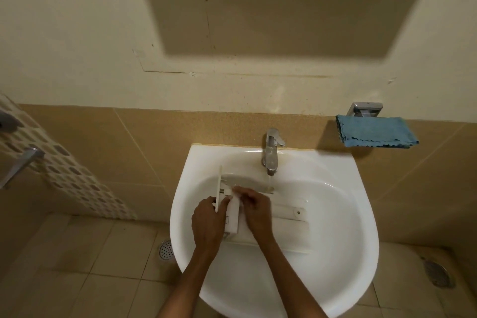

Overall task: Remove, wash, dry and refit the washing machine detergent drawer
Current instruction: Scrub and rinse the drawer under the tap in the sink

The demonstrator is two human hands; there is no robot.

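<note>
The white detergent drawer (284, 230) lies across the bowl of the white sink (335, 253), its front panel at the left standing on edge. My left hand (206, 222) grips that front panel end from the left. My right hand (254, 210) rests over the drawer's compartments near the front, fingers bent onto the plastic. Water runs in a thin stream from the chrome tap (271, 155) down onto the drawer's far side.
A blue cloth (374, 131) lies folded on a chrome wall holder right of the tap. A patterned towel (64, 170) hangs at the left beside a chrome fitting (20, 165). Floor drains (165, 250) sit on the beige tiles at both sides.
</note>
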